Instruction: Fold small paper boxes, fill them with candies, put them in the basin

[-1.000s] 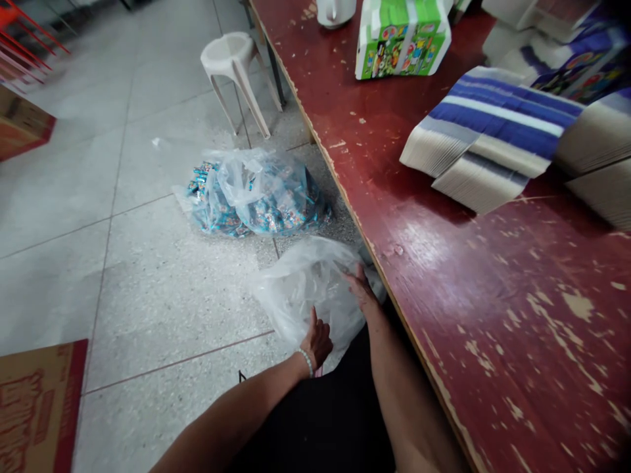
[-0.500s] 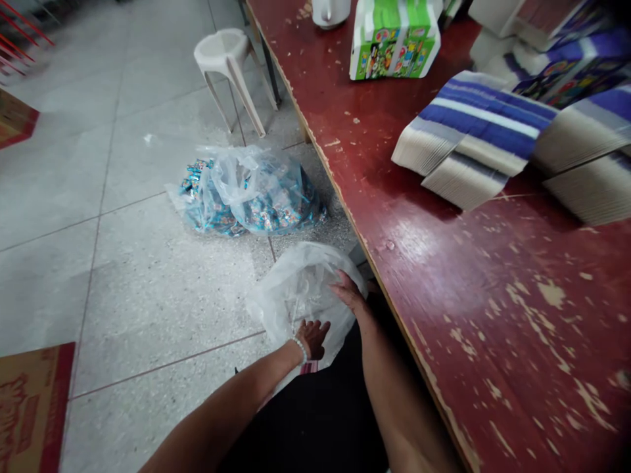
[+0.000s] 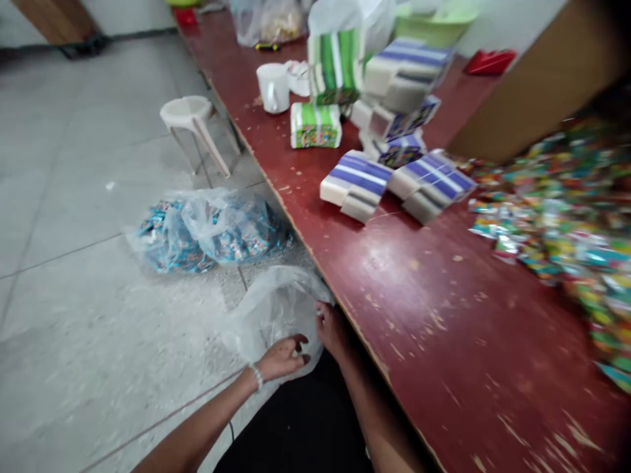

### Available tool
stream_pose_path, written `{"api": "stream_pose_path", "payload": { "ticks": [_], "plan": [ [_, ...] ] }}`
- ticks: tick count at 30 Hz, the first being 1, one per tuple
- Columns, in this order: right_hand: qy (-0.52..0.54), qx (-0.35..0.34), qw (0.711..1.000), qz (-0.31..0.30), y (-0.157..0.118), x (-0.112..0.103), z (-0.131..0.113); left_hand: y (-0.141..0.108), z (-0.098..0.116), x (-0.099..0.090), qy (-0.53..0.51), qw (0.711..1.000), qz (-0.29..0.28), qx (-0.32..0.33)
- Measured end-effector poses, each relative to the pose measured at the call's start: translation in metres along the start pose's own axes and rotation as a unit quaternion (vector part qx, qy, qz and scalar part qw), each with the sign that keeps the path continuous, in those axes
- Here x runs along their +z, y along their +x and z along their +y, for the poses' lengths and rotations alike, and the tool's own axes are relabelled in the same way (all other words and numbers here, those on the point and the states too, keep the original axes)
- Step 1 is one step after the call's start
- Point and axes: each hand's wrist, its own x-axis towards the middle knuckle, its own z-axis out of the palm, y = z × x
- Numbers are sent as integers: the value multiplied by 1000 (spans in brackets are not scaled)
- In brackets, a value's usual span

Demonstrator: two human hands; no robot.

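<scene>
An open clear plastic bag stands on the floor against the table's edge, just in front of my legs. My left hand, with a beaded bracelet at the wrist, is over the bag's near rim, thumb and fingers apart and nothing between them. At the bag's right rim is my right hand, its fingers curled close to the plastic; whether they pinch it is too blurred to tell. Beyond lies a second clear bag full of blue packets.
The worn red table runs along the right. On it are stacks of blue-striped cartons, green packs, a white mug and a heap of colourful packets. A white stool stands on the floor.
The view has swung up and to the right, showing the packet heap and more of the table. My right hand's fingers, spread before, have curled in at the bag's rim.
</scene>
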Motion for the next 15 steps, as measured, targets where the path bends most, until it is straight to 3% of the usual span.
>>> {"api": "stream_pose_path", "payload": {
  "ticks": [2, 4, 8, 11, 15],
  "plan": [
    [0, 3, 1000, 30, -38, -16, -1, -25, 22, -10, -35, 996, -12, 78],
    [27, 45, 997, 59, -82, -26, 5, -45, 40, -6, -103, 986, -20, 131],
    [122, 208, 962, 126, -158, -34, 27, -58, 57, 30, -24, 993, 84, 75],
    [244, 280, 921, 122, -181, -41, 33, -49, 61, 49, -1, 981, 176, 87],
    [457, 327, 824, 80, -182, -61, 32, -41, 70, 46, -25, 973, 196, 115]
  ]
}}
